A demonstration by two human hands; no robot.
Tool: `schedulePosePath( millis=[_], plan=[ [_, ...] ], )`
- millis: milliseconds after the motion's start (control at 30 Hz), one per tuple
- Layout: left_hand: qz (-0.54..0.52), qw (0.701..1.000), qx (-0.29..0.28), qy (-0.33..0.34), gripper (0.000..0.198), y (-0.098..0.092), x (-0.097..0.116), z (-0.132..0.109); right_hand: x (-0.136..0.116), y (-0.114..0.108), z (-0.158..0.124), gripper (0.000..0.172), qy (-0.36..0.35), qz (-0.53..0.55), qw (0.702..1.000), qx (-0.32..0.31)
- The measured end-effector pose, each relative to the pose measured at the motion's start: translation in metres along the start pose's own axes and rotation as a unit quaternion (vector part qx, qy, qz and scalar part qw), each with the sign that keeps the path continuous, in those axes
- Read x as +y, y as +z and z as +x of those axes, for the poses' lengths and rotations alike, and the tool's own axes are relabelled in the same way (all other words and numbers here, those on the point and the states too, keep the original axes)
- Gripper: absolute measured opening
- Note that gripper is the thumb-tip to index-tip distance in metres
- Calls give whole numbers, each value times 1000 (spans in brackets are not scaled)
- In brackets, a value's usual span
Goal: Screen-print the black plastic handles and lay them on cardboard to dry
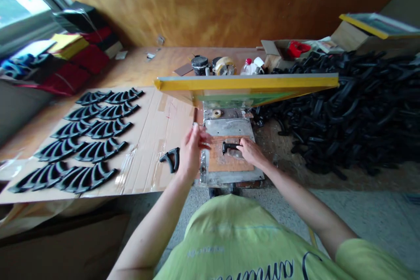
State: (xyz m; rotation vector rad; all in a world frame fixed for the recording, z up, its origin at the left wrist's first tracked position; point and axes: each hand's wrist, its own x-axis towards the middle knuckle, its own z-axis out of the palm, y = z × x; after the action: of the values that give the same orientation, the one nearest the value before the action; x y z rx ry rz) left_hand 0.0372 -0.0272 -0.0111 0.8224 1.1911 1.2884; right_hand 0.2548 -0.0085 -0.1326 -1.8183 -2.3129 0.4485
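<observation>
My right hand [252, 152] is closed on one end of a black plastic handle [231, 145], which lies over a brown wooden board [216, 165] on the metal base plate [226, 127]. Just left of the board, my left hand [193, 148] is raised with its fingers apart and somewhat blurred; I see nothing in it. Beside its wrist, a couple of black handles [172, 159] rest on the cardboard sheet [144, 162]. Over the far end of the plate stands a tilted screen frame [246, 82] with yellow tape on its edge.
Fanned rows of black handles [88, 177] cover the left of the cardboard. A large heap of black handles [348, 113] fills the right side. Behind the frame stand a dark tub [200, 65], a tape roll [225, 66] and a red-capped bottle [247, 66]. A tape ring [216, 113] lies beneath the frame.
</observation>
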Motion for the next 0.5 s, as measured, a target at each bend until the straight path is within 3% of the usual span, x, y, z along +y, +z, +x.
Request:
schedulePosePath(
  millis=[67,133,200,267,300,367,433,500],
  plan=[
    [48,977,-96,-182,61,2,-36,-28,-24,-3,-13,9,12,23,999,40],
    [14,962,-116,-249,59,3,-66,-50,-50,-2,-28,8,-54,37,995,81],
    [-48,959,-77,-269,48,-3,-85,-60,-67,3,-39,8,-163,50,981,89],
    [-62,957,-12,-282,37,-22,-95,-58,-60,3,-39,10,-233,61,968,76],
    [-43,959,32,-278,32,-37,-98,-52,-45,1,-36,10,-235,61,967,72],
    [26,964,112,-239,26,-79,-102,-38,7,-12,-24,10,-164,42,983,73],
    [108,959,172,-196,27,-128,-105,-23,75,-31,-12,13,2,-1,996,92],
    [220,935,209,-182,25,-171,-107,-12,142,-50,-5,9,175,-40,977,118]
  ],
)
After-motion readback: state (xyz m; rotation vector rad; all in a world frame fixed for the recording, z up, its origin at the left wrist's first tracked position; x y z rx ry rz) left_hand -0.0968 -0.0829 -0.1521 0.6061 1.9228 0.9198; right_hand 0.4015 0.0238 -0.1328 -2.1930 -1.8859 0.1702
